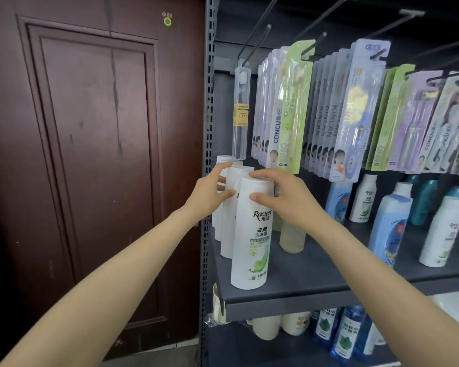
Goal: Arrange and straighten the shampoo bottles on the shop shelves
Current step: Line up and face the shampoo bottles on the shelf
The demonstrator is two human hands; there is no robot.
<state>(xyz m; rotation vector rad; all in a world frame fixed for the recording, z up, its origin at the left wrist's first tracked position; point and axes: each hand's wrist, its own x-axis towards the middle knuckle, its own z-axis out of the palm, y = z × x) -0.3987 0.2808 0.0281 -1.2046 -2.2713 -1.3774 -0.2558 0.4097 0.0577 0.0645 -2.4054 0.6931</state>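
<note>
Four white Raclen shampoo btls stand in a front-to-back row at the left end of the dark grey shelf (316,276). The nearest, front white bottle (251,234), stands upright at the shelf's near edge w/ its label facing out. The right hand (284,197) curls round its cap, thumb on the front, fingers over the top. The left hand (210,192) grips the second white bottle (235,181) just behind, fingers bent over its cap, thumb on the side. Two more white caps (227,161) show farther back.

Just right of the row are 2 clear yellowish bottles (292,237), partly hidden by the right wrist. Farther right: 2 light blue btls, 3 white ones, several teal; exact teal count unclear. Packaged toothbrushes (350,112) hang on hooks above. A brown door (90,154) is left of the rack.
</note>
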